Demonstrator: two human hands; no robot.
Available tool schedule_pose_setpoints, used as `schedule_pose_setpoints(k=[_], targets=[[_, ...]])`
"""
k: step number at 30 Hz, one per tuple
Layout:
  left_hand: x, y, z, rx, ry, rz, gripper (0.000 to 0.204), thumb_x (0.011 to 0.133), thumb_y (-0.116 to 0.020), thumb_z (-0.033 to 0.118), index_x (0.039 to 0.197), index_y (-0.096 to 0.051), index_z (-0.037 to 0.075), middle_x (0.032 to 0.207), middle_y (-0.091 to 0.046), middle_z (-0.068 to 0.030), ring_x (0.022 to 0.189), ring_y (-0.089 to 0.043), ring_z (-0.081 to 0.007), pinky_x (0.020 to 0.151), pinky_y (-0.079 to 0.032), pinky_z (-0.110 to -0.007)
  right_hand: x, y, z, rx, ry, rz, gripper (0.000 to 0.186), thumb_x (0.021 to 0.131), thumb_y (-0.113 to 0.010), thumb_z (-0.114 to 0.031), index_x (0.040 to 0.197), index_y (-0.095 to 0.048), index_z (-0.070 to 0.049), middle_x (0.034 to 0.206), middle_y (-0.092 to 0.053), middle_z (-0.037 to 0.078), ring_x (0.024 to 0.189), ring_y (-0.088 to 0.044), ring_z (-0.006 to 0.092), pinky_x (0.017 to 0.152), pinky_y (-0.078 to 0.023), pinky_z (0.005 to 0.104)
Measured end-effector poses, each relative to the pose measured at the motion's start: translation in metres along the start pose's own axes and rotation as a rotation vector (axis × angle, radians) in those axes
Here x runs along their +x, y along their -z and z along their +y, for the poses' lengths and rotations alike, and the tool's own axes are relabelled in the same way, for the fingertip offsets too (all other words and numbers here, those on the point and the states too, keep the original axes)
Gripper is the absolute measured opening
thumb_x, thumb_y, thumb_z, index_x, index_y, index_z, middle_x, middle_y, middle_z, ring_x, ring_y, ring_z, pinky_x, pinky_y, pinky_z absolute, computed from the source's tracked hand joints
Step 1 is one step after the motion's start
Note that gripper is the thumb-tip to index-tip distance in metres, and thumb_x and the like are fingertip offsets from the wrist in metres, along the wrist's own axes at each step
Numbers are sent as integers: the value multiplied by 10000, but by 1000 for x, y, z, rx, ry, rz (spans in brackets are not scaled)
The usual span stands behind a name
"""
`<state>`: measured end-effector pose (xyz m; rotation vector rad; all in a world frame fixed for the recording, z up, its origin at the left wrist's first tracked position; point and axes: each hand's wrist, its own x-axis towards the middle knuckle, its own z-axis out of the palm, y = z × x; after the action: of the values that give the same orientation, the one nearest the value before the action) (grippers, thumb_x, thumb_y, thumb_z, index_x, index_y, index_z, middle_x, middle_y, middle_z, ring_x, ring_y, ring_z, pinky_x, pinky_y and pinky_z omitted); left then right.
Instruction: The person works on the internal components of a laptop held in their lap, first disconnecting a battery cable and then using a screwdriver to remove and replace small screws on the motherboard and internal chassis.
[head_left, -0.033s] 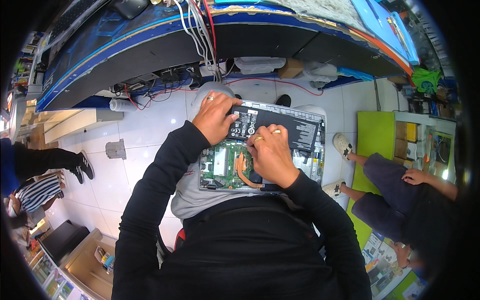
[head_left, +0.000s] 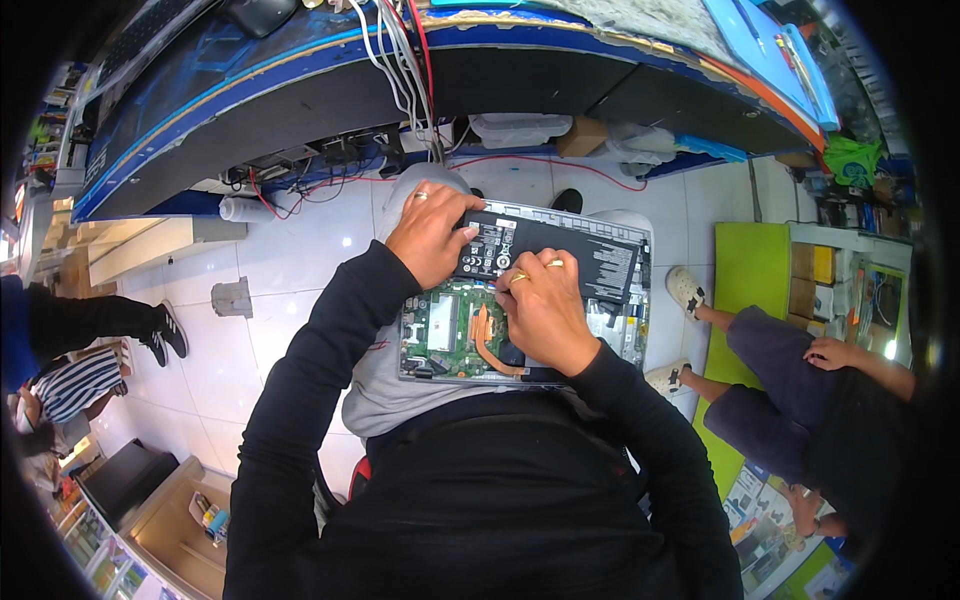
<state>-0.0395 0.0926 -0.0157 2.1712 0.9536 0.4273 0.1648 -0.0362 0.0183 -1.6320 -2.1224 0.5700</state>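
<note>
An opened laptop base (head_left: 410, 365) lies across my lap, its inside facing up. A flat black battery (head_left: 560, 248) fills its far half and sits slightly askew. On the near side show a green circuit board (head_left: 450, 362) and a copper heat pipe (head_left: 484, 345). My left hand (head_left: 432, 232) grips the battery's left end, thumb on top and fingers at the far edge. My right hand (head_left: 545, 305) is closed in a pinch at the battery's near edge, above the board. What its fingertips hold is hidden under the hand.
A dark workbench (head_left: 520, 85) curves across the far side, with white cables (head_left: 400, 70) hanging down. Under it lie a clear plastic container (head_left: 520, 130) and a red cable (head_left: 600, 172). A seated person (head_left: 800, 375) is at the right; another person's leg (head_left: 95, 318) shows at left.
</note>
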Motion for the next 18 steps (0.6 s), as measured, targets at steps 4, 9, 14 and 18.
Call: schedule_pose_setpoints(k=[4,9,14,18], targets=[[1,1,1,-58,24,-13,289,1009,-692,114,1291,-669,56,1268,-671,-144,1322,-581,-373,1294,-239,-595,-3,-2,1,0,2,31,118,828,-812,-46,941,-783,-63,959,-649,69,1007,-592,316,1013,-394,486],[1,-5,7,-65,64,14,269,1025,-688,155,1276,-674,59,1233,-687,-140,1263,-617,-353,1306,-204,-600,-4,-4,-3,-25,33,50,126,831,-811,-48,954,-791,-67,958,-647,65,990,-595,314,1012,-394,489],[8,-3,18,-58,153,-47,271,1024,-709,184,1267,-683,67,1117,-706,-133,1195,-651,-323,1327,-149,-603,-6,-8,-3,-24,22,80,109,834,-805,-44,935,-778,-72,943,-637,58,975,-597,308,1012,-388,491],[8,-5,15,-151,174,-64,253,1029,-699,185,1256,-686,73,1028,-704,-116,1154,-672,-312,1332,-133,-607,-4,-7,-6,-42,20,81,97,834,-796,-32,914,-764,-77,921,-622,54,958,-594,300,1001,-384,488]])
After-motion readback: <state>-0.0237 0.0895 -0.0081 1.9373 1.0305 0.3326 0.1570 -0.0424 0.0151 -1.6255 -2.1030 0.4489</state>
